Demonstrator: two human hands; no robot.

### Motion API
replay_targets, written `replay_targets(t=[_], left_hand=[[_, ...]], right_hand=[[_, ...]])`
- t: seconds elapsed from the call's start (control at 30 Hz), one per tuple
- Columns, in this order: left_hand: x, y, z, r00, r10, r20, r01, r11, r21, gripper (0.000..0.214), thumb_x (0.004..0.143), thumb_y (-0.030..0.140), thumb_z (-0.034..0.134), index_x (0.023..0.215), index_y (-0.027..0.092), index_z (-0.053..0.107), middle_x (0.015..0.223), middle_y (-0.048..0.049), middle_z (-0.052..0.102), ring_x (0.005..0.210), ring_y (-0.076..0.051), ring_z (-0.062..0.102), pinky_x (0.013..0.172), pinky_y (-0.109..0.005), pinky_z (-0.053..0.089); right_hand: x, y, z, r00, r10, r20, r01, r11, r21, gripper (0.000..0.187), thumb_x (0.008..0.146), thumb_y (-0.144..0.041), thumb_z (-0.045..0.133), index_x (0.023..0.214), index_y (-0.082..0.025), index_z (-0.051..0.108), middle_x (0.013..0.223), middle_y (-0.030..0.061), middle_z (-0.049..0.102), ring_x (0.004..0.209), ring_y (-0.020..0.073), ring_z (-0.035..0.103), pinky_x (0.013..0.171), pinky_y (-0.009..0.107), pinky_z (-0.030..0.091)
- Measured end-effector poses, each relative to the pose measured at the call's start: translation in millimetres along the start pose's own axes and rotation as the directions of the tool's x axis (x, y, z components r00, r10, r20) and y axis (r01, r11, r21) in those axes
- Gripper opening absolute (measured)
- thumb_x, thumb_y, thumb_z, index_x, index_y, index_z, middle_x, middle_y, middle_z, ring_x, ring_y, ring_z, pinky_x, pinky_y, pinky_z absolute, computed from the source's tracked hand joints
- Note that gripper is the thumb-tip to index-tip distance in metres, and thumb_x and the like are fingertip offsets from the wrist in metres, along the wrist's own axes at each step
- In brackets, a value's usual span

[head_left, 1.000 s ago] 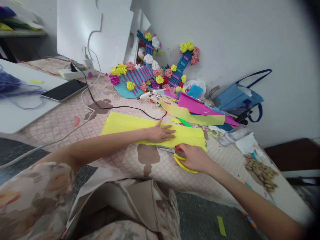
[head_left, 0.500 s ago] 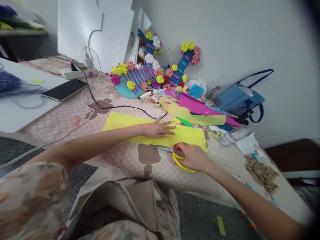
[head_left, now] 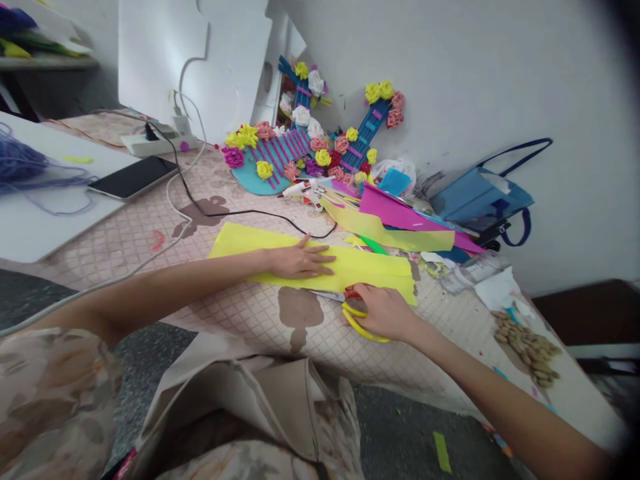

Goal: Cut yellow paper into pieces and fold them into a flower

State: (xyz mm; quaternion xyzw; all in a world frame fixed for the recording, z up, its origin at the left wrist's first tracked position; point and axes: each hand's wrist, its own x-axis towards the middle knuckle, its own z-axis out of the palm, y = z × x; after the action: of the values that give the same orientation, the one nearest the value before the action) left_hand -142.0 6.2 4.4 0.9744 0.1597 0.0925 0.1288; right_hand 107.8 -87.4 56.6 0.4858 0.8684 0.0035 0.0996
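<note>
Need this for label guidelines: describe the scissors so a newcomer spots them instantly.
On the diamond-patterned tablecloth, find the yellow sheet under the person's spread left hand. The scissors are at the sheet's near edge, in the right hand. Yellow-and-red handles and a metal blade set them apart from the plain sheet.

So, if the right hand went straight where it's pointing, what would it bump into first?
The right hand would probably meet the long, flat, bright-yellow, paper-like sheet first. Depth is unclear, so it might slide over that towards the left hand, spread on top.
</note>
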Motion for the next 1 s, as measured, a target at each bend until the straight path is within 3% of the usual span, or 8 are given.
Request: replay_targets(t=[0.3,0.7,1.0], left_hand=[[0,0,-0.2,1.000,-0.009,0.005,0.009,1.000,-0.016,0.043,0.095,0.034,0.027,0.137,0.033,0.036,0.150,-0.0014,0.025,0.140,-0.026,0.011,0.106,-0.057,-0.011],[0,-1,0.3,0.999,0.012,-0.052,-0.016,0.997,-0.078,0.042,0.094,0.036,0.032,0.135,0.034,0.040,0.148,-0.0026,0.029,0.139,-0.028,0.015,0.106,-0.060,-0.007],[-1,0,-1.0,1.000,0.002,-0.007,-0.003,0.998,-0.057,0.043,0.095,0.035,0.029,0.137,0.033,0.037,0.149,-0.0030,0.025,0.140,-0.028,0.010,0.104,-0.060,-0.010]], right_hand=[[-3,6,3,1.000,-0.021,0.024,0.021,1.000,-0.020,0.050,0.077,-0.061,0.051,0.104,-0.019,0.057,0.093,0.0078,0.070,0.083,0.0266,0.066,0.065,0.032,0.043],[0,-8,-8,0.998,0.031,0.054,-0.031,1.000,-0.001,0.049,0.078,-0.058,0.050,0.106,-0.018,0.055,0.098,0.0098,0.068,0.087,0.0278,0.064,0.070,0.032,0.042],[9,-15,-7,0.999,-0.007,0.041,0.007,1.000,-0.007,0.053,0.076,-0.063,0.050,0.105,-0.018,0.055,0.096,0.0095,0.069,0.087,0.0284,0.065,0.069,0.032,0.043]])
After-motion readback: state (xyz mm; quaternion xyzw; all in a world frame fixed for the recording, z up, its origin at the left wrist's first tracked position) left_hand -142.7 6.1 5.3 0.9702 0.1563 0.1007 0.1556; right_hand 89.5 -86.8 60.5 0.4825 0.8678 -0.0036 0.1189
